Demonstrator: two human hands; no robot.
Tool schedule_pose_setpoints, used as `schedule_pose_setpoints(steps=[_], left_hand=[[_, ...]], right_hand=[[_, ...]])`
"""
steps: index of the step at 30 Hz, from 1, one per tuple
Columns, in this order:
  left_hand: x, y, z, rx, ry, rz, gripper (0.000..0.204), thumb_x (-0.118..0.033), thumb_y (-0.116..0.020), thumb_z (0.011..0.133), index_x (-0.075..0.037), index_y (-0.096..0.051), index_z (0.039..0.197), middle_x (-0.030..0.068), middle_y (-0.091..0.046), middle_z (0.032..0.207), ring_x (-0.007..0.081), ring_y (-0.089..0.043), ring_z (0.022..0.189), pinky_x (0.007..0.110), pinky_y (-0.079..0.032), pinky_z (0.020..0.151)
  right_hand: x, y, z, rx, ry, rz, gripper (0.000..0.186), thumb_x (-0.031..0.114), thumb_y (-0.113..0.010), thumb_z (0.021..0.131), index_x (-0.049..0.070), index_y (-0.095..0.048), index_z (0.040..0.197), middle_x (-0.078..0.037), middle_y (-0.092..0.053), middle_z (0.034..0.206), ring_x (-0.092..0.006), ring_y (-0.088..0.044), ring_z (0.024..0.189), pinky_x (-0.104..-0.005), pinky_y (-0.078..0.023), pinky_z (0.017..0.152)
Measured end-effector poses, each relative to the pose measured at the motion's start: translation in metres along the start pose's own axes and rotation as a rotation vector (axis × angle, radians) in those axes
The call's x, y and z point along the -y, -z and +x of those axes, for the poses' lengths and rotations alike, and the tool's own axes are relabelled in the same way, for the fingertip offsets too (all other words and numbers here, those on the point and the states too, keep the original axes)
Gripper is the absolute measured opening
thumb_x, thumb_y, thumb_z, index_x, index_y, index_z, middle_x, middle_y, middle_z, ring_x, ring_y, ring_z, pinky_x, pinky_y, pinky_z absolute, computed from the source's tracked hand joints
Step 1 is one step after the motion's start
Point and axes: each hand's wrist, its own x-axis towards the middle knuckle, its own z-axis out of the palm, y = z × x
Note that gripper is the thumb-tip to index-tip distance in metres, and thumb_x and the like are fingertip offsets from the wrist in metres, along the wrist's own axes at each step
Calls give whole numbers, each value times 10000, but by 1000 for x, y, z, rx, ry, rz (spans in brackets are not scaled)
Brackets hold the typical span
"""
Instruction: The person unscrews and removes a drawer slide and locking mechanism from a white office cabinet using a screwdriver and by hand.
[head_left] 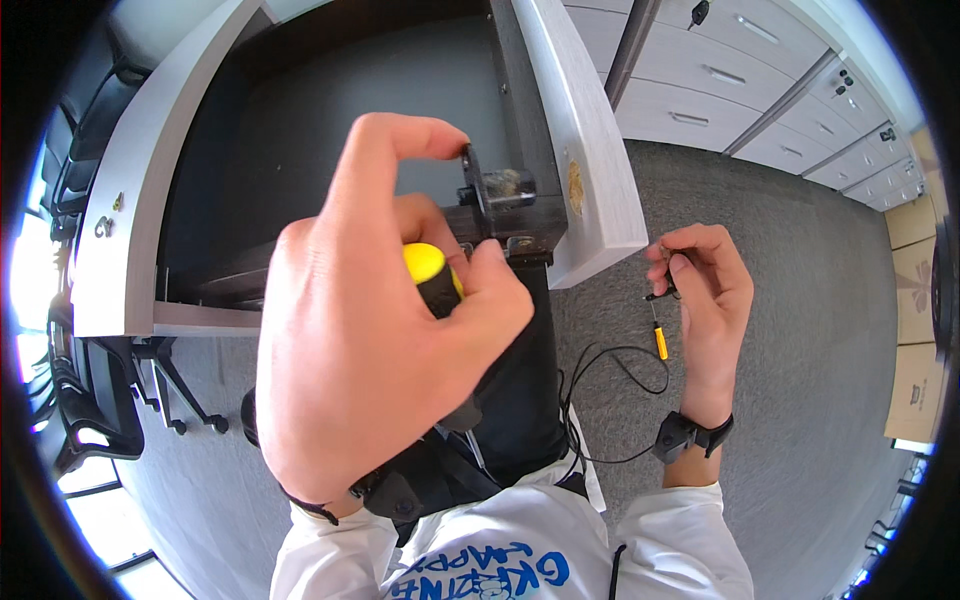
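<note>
My left hand [350,330] is closed in front of the drawer, pinching a black drawer lock [508,188] by its flat plate between forefinger and thumb. The lock's cylinder points right, toward the drawer's pale panel [590,130], which has a rough hole [575,188] showing bare wood. Tucked in the same hand is a yellow-and-black handle [426,264]; its other end is mostly hidden by the fingers. Off to the right, apart from the drawer, my right hand [708,285] pinches a small black piece [664,290], perhaps a key, partly covered by the fingers.
A yellow-handled screwdriver [660,341] shows below my right fingers, apparently on the grey carpet [800,330]. A black cable [610,350] loops beside my lap. Drawer cabinets [720,75] line the upper right, cardboard boxes [912,300] the far right. Black chairs [95,400] stand left.
</note>
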Motion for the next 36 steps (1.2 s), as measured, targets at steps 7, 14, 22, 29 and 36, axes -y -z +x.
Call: schedule_pose_setpoints(steps=[7,14,22,29,36], left_hand=[[30,24,-12,0,54,-83,532,-251,-510,797,-67,-485,1295,58,-582,677,107,-540,574,186,-439,602],[56,37,-25,-174,-33,-211,762,-559,-585,774,22,-473,1253,3,-531,569,70,-525,482,150,-378,499],[88,55,-55,-175,31,-326,735,-540,-540,824,30,-487,1285,-11,-447,551,24,-398,485,169,-296,473],[88,39,-73,-501,125,-461,686,-500,-506,836,59,-521,1231,13,-511,564,62,-444,455,190,-325,460],[119,49,-82,-198,164,-916,700,-428,-631,756,68,-442,1212,82,-606,628,112,-563,494,197,-445,533]], right_hand=[[-66,44,19,-29,-119,2,135,-16,-517,903,-6,-608,1003,-81,-643,891,-110,-589,760,-245,-467,655],[-183,54,66,149,-314,-450,243,185,-645,855,29,-650,1042,-82,-664,868,-168,-630,778,-319,-498,678],[-297,-1,140,466,-116,-871,461,330,-697,836,73,-631,1213,-178,-684,1014,-335,-658,938,-402,-526,815],[-334,-56,153,573,-241,-1168,473,313,-656,846,80,-595,1254,-173,-642,1193,-380,-589,1107,-447,-482,938],[-355,-31,126,576,-109,-1365,424,259,-657,853,61,-602,1224,-160,-657,1145,-336,-614,1036,-421,-496,875]])
